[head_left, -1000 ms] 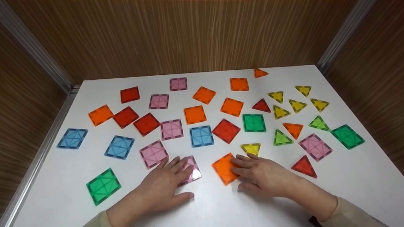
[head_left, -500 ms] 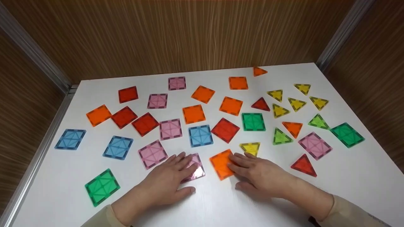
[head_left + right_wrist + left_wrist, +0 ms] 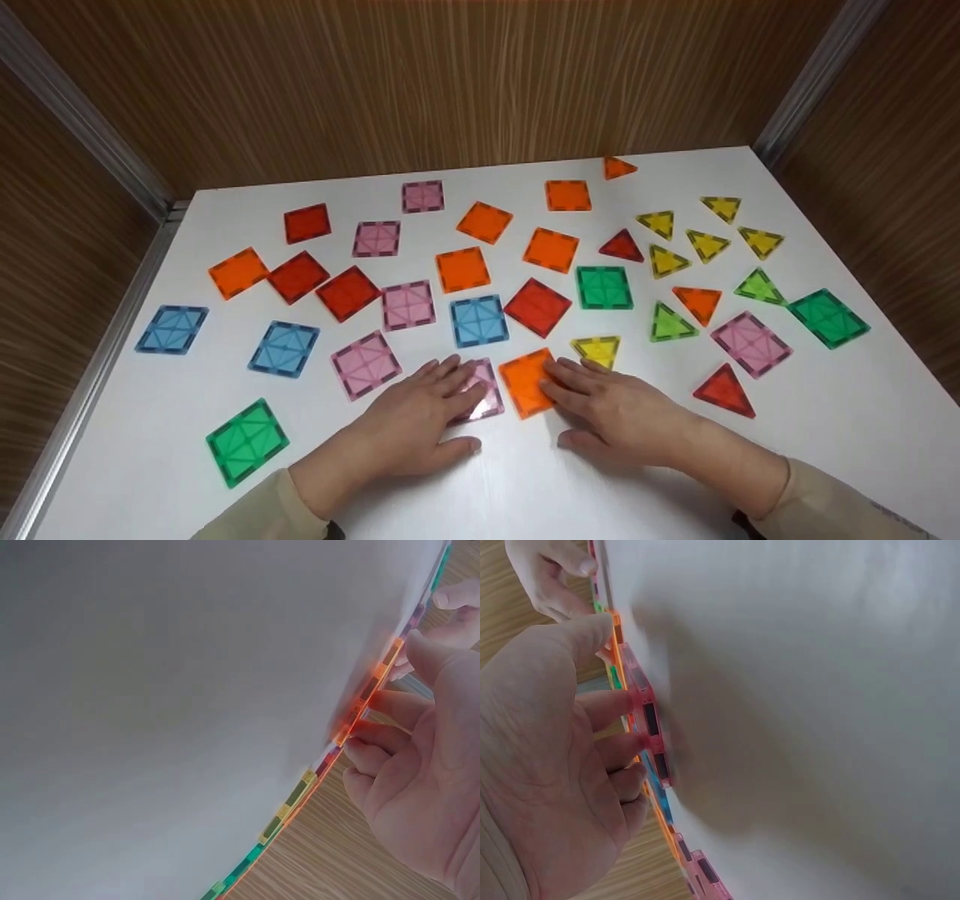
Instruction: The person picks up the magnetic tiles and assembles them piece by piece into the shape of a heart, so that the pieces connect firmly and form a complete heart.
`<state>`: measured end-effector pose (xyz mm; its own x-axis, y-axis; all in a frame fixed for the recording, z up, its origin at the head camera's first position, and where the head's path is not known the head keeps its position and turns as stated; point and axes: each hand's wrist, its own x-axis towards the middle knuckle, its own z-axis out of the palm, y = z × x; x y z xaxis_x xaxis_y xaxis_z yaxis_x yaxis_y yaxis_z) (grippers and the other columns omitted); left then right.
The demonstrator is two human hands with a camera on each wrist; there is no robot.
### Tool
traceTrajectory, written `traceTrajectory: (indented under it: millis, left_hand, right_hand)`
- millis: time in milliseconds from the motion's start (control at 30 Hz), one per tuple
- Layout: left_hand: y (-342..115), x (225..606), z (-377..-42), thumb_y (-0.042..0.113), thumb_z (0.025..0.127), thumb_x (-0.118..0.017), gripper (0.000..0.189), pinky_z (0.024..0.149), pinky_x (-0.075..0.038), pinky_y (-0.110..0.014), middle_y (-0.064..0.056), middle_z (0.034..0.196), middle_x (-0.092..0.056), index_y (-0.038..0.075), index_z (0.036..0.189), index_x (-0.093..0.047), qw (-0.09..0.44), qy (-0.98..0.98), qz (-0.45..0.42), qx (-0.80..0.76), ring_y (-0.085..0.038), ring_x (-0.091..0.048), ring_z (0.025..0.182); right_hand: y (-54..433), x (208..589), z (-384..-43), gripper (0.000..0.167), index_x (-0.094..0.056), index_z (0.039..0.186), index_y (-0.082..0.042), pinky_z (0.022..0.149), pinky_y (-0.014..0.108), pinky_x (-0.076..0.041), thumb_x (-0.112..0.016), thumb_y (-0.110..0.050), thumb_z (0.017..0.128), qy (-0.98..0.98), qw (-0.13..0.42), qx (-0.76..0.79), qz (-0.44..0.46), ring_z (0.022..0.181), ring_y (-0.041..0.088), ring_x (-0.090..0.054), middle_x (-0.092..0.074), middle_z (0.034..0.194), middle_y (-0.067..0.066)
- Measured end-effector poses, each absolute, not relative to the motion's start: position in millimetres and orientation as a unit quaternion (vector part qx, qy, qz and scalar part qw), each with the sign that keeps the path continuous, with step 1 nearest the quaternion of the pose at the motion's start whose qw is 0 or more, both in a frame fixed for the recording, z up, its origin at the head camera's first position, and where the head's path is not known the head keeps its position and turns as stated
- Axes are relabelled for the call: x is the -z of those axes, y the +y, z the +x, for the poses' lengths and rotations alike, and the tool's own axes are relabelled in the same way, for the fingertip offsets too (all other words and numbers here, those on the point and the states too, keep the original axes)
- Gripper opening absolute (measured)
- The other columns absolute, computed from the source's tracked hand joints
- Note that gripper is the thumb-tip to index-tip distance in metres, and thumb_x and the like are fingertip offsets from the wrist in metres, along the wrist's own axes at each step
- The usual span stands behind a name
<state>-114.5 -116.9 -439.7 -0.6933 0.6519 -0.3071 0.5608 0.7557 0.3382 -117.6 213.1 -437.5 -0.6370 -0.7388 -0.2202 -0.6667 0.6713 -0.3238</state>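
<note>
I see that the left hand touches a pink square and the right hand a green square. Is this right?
Not quite: the right hand touches an orange square, as the head view shows. The left hand does touch a pink square.

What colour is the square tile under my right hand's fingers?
Orange; the square tile shows best in the head view.
</note>
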Motion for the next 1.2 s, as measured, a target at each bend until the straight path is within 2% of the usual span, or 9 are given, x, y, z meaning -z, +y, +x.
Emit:
traceTrajectory:
  millis: [300,567,700,833,1000,1200]
  left_hand:
    - [-111.7,441.5,-118.6,0.065,0.103,-0.05,0.076,0.13,-0.013,-0.047,0.002,0.175,-0.022,0.028,0.167,-0.033,0.188,0.909,0.357,-0.108,-0.023,-0.011,0.163]
    - [-112.1,441.3,-118.8,0.064,0.104,-0.05,0.075,0.13,-0.013,-0.048,0.001,0.174,-0.024,0.026,0.166,-0.036,0.172,0.913,0.355,-0.099,-0.026,-0.012,0.163]
    - [-111.9,441.0,-117.1,0.065,0.104,-0.049,0.076,0.13,-0.014,-0.049,0.0,0.175,-0.024,0.025,0.167,-0.034,0.166,0.916,0.354,-0.088,-0.027,-0.012,0.163]
    - [-110.7,440.8,-114.0,0.067,0.104,-0.047,0.079,0.129,-0.015,-0.048,0.001,0.176,-0.021,0.026,0.169,-0.029,0.181,0.911,0.359,-0.089,-0.024,-0.012,0.163]
    - [-110.6,441.1,-111.0,0.069,0.103,-0.046,0.078,0.128,-0.02,-0.05,0.004,0.176,-0.017,0.033,0.169,-0.026,0.213,0.906,0.35,-0.102,-0.022,-0.013,0.163]
    - [-112.0,439.9,-110.2,0.07,0.103,-0.046,0.077,0.127,-0.024,-0.053,0.005,0.177,-0.015,0.035,0.169,-0.025,0.22,0.905,0.348,-0.104,-0.022,-0.013,0.163]
  right_hand:
    - [210.9,437.9,-120.1,0.076,-0.032,0.168,-0.025,0.123,0.053,-0.032,-0.064,-0.051,0.104,0.899,0.174,0.107,-0.387,0.16,0.021,-0.026,-0.028,0.174,-0.003]
    - [208.7,438.9,-119.6,0.076,-0.034,0.167,-0.021,0.124,0.052,-0.03,-0.064,-0.05,0.104,0.898,0.166,0.103,-0.394,0.159,0.022,-0.027,-0.031,0.173,-0.001]
    - [207.4,438.6,-117.0,0.077,-0.032,0.168,-0.025,0.125,0.052,-0.029,-0.064,-0.052,0.104,0.896,0.181,0.109,-0.39,0.159,0.021,-0.026,-0.029,0.173,-0.003]
    - [205.9,437.7,-115.6,0.078,-0.029,0.169,-0.028,0.125,0.052,-0.027,-0.062,-0.055,0.104,0.894,0.2,0.115,-0.385,0.16,0.018,-0.024,-0.026,0.174,-0.007]
    - [205.1,437.3,-117.1,0.076,-0.032,0.168,-0.027,0.126,0.052,-0.027,-0.062,-0.055,0.104,0.891,0.197,0.121,-0.39,0.16,0.018,-0.025,-0.027,0.173,-0.007]
    - [204.7,438.4,-118.1,0.076,-0.031,0.168,-0.028,0.125,0.052,-0.028,-0.062,-0.054,0.104,0.891,0.197,0.119,-0.39,0.16,0.018,-0.025,-0.026,0.174,-0.007]
